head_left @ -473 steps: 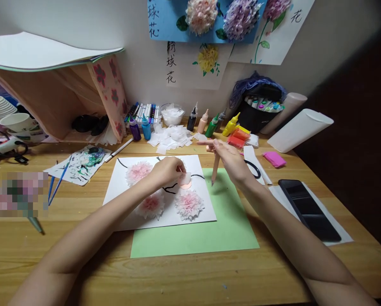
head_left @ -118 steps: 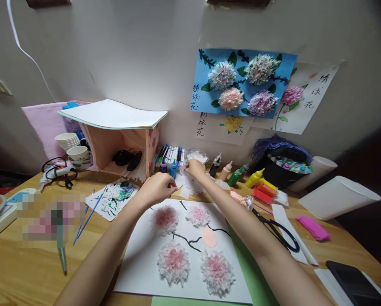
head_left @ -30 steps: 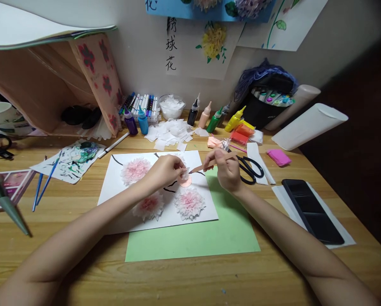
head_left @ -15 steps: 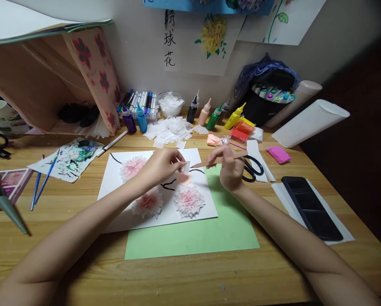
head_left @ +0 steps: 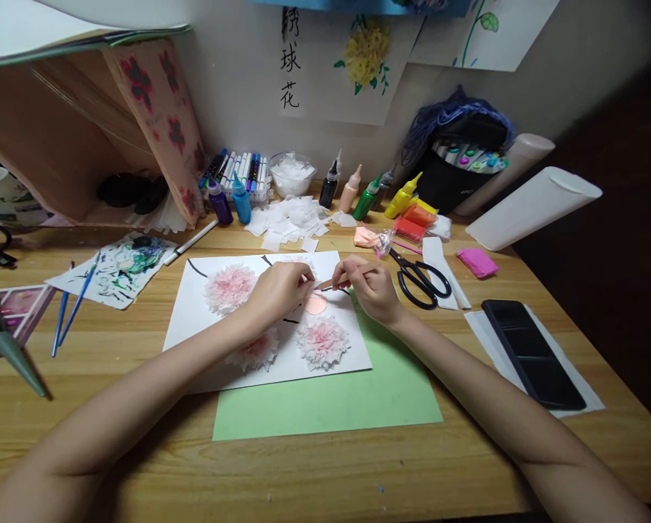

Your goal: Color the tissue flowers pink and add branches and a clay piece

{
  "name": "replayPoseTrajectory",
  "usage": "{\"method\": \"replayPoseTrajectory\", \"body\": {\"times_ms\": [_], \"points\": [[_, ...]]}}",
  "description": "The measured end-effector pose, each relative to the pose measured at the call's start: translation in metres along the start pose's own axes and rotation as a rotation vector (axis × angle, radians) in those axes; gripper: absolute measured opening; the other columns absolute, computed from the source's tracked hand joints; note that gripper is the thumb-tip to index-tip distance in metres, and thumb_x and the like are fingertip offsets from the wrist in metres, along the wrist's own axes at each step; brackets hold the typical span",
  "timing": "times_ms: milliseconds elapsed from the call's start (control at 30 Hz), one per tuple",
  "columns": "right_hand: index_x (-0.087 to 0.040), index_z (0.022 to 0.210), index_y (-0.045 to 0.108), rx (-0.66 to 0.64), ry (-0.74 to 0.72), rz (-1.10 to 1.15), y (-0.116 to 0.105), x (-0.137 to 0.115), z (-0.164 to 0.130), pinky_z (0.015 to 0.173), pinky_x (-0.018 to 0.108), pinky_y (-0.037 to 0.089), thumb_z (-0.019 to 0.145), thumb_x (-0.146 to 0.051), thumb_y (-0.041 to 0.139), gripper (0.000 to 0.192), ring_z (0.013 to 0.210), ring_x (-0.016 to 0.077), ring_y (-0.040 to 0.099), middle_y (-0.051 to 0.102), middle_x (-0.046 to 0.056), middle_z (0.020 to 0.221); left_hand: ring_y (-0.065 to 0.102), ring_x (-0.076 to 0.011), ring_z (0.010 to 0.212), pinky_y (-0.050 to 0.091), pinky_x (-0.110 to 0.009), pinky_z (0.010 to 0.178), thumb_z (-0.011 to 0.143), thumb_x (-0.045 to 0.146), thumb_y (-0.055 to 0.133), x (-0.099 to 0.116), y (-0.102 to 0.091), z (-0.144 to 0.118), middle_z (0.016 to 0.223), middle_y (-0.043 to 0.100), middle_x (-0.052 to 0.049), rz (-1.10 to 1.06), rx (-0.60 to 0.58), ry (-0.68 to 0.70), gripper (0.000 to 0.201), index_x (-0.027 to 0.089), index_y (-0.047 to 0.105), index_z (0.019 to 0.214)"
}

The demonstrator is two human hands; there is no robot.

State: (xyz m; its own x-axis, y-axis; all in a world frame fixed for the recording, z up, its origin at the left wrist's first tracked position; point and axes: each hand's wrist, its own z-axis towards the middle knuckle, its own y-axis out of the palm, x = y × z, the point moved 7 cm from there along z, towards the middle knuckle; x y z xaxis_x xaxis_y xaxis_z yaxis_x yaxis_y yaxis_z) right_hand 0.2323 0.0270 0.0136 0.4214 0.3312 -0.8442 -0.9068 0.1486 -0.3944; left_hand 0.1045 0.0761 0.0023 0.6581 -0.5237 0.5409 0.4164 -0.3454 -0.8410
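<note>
R hand (head_left: 370, 289) fingers were closed round a thin wooden stick (head_left: 341, 278), gripped near its middle. Since half a sec earlier the hand had dropped and moved inward, so the stick tip, then clear of the L fingertips, now met them. L hand (head_left: 278, 289) was pinched shut, thumb against forefinger; the small white tissue scrap visible at its tips in the prior frame was now mostly hidden behind the fingers, so cannot tell for certain it was still held. Judgement: the two hands had closed up to work scrap and stick tip together.

The meeting point sat just above the bare pink disc (head_left: 315, 304) on the white sheet (head_left: 195, 319), disc partly covered by L fingers. Finished pink tissue flowers lay around: one (head_left: 230, 287) left of the L hand, one (head_left: 322, 341) below the disc. Green paper (head_left: 336, 403) lay under the sheet's near edge. Scissors (head_left: 421, 277) lay just right of the R hand, loose tissue squares (head_left: 290, 221) well behind.
</note>
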Motion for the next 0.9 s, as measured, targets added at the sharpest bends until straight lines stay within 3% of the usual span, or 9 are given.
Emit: {"method": "replayPoseTrajectory", "body": {"times_ms": [200, 367, 700, 900], "points": [[-0.019, 0.071, 0.065, -0.068, -0.047, -0.057, 0.005, 0.003, -0.001, 0.063, 0.026, 0.048, 0.094, -0.04, 0.042, 0.038, 0.068, 0.0131, 0.062, 0.067, 0.004, 0.074, 0.06, -0.017, 0.066, 0.037, -0.025, 0.057, 0.08, 0.021, 0.055, -0.001, 0.002, 0.0, 0.075, 0.07, -0.004, 0.021, -0.008, -0.006, 0.015, 0.019, 0.07, 0.083], [-0.02, 0.07, 0.069, -0.106, -0.166, -0.139, 0.007, -0.003, -0.002, 0.064, 0.029, 0.046, 0.09, -0.037, 0.051, 0.032, 0.069, 0.0159, 0.064, 0.071, 0.005, 0.074, 0.06, -0.0176, 0.067, 0.038, -0.025, 0.058, 0.08, 0.022, 0.055, 0.002, 0.0, -0.002, 0.077, 0.07, -0.005, 0.04, -0.045, -0.013, 0.016, 0.019, 0.071, 0.083], [-0.018, 0.067, 0.067, -0.017, -0.294, -0.123, 0.0, -0.012, -0.003, 0.057, 0.028, 0.044, 0.088, -0.033, 0.055, 0.029, 0.062, 0.015, 0.062, 0.069, 0.005, 0.066, 0.059, -0.0165, 0.067, 0.036, -0.025, 0.056, 0.078, 0.019, 0.051, 0.003, 0.001, -0.002, 0.077, 0.07, -0.006, 0.027, -0.056, 0.013, 0.019, 0.016, 0.069, 0.075], [-0.019, 0.067, 0.067, -0.021, -0.284, -0.122, -0.001, -0.012, -0.003, 0.055, 0.028, 0.045, 0.089, -0.034, 0.054, 0.03, 0.06, 0.0141, 0.061, 0.069, 0.004, 0.065, 0.06, -0.0164, 0.067, 0.038, -0.025, 0.057, 0.079, 0.022, 0.05, 0.005, 0.0, -0.002, 0.076, 0.07, -0.005, -0.021, -0.075, 0.004, 0.019, 0.016, 0.068, 0.073]]}}
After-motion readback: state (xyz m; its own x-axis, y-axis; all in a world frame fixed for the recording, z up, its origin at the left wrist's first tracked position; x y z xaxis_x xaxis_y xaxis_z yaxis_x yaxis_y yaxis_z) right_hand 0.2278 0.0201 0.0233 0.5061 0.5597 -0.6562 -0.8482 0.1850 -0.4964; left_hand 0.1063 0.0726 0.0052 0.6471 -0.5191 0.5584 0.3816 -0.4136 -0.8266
